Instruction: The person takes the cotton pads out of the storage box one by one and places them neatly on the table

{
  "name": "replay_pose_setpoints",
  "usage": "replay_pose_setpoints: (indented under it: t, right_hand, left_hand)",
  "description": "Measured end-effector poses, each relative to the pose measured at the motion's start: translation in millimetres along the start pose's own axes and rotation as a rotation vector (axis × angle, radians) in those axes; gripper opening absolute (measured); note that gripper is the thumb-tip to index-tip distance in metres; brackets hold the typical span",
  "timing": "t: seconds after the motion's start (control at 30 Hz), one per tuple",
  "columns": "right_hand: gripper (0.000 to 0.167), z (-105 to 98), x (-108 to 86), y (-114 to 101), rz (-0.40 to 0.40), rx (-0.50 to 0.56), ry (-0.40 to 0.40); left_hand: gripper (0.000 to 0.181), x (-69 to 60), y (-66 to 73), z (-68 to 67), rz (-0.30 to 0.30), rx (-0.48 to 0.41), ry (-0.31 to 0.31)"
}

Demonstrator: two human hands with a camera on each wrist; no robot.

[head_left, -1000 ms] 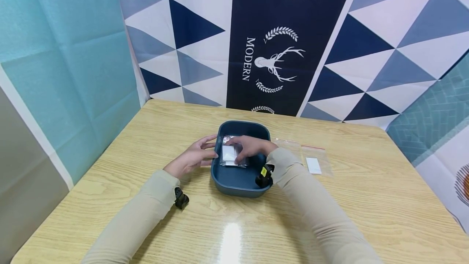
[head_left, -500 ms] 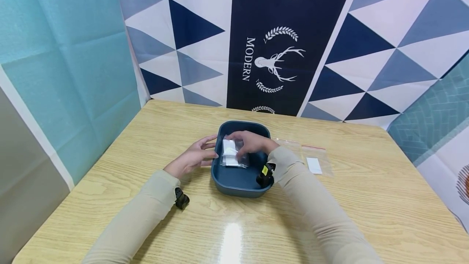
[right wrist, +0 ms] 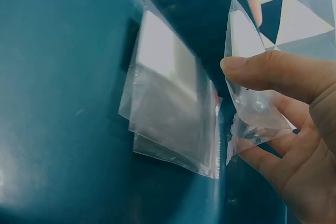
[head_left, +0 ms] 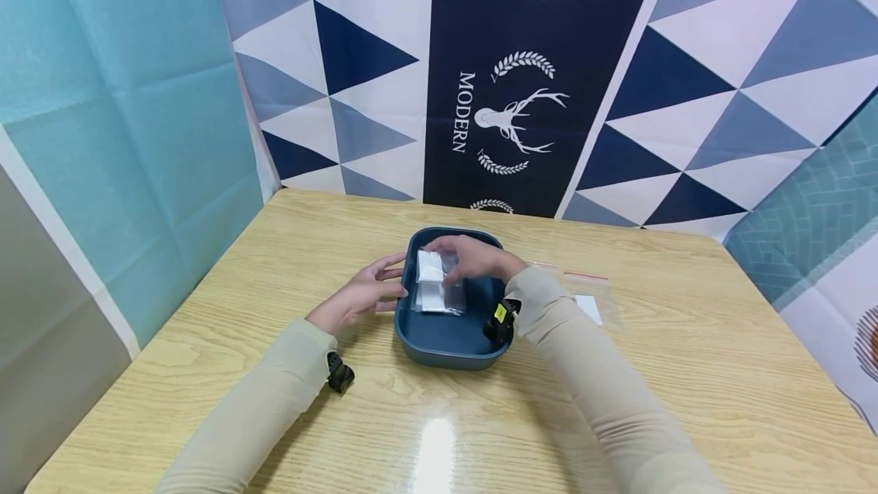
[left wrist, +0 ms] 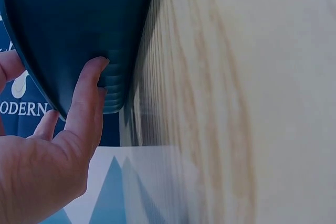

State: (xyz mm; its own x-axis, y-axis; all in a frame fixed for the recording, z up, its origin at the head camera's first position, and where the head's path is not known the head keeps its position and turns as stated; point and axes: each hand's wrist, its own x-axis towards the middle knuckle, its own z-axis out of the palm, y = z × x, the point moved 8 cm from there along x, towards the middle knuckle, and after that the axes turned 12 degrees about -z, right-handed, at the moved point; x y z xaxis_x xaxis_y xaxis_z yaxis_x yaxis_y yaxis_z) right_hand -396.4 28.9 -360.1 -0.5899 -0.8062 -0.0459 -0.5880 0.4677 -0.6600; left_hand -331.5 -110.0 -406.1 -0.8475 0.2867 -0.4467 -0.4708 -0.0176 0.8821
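Both arms are extended forward, the left hand held with fingers spread, the right hand closed in a pinch.

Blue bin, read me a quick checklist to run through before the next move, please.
1. Right hand gripping a clear bag: ok, pinched between thumb and fingers.
2. Left hand at the blue bin: ok, fingers against its side.
3. Bin upright on the table: ok.
4. Bags lying inside lined up: not ok, overlapping with edges offset.
5. Red-edged bag in the bin: not ok, on the table.
6. Held bag sealed: cannot tell.
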Motion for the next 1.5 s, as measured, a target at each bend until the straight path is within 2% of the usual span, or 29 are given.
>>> replay_pose_setpoints:
  t: [0.6, 0.8, 1.1, 1.5]
  right_hand:
    - [0.062, -20.5, -12.2, -15.3, -0.010, -0.039, 0.057]
    - [0.065, -29.0, -21.6, -22.4, -0.049, -0.031, 0.073]
    - [0.066, -41.0, -38.3, -30.0, -0.103, -0.033, 0.115]
    - [0.069, -52.9, -63.0, -23.6, -0.142, -0.001, 0.184]
  left_hand:
    - [0.068, 2.1, -2.7, 0.6, -0.002, 0.006, -0.009]
    - [0.069, 2.1, -2.3, 0.5, 0.006, 0.000, -0.012]
    - [0.068, 2.7, -2.7, -1.0, -0.003, 0.016, 0.017]
    - [0.071, -2.7, -0.7, 2.9, 0.027, 0.005, -0.030]
